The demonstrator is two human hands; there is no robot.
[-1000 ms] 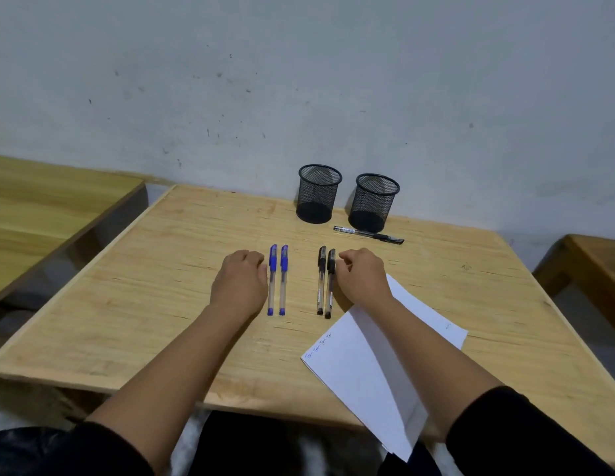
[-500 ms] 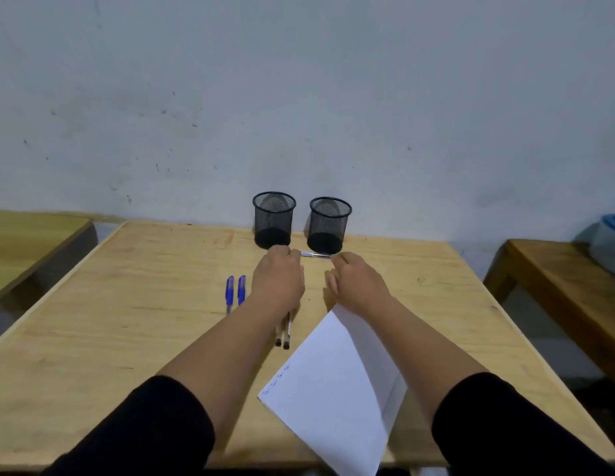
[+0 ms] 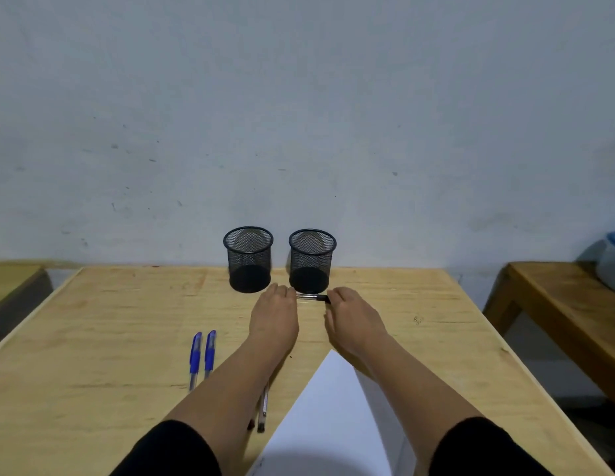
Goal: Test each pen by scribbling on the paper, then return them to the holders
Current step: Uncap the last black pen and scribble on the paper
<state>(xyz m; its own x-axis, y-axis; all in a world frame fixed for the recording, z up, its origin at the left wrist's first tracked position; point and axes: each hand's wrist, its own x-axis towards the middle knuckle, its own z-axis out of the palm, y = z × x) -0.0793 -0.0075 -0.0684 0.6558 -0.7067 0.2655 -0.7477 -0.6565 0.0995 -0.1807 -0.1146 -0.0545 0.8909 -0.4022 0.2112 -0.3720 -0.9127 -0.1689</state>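
I see a black pen (image 3: 313,297) lying crosswise on the surface (image 3: 110,338), just in front of the right-hand holder (image 3: 312,261). My left hand (image 3: 274,321) meets its clear end and my right hand (image 3: 354,326) meets its black cap end, so only the short middle stretch shows between them. The fingers of both hands are curled down around those ends; I cannot tell from here whether either one grips the pen firmly or merely touches it. Half a second ago the hands were already at this same pen; a second ago they rested nearer to me, beside the rows of pens, and the pen lay alone by the holders.

The left-hand holder (image 3: 248,258) stands just beside the other, both upright near the far edge against the wall (image 3: 299,115). Two blue pens (image 3: 202,357) lie side by side to the left of my left forearm. Two more pens (image 3: 262,412) show partly from under that forearm. The paper (image 3: 330,417) lies under my right forearm, one corner pointing toward the hands.

A wooden bench (image 3: 567,314) stands off to the right, with the view now showing more of it than a second ago.
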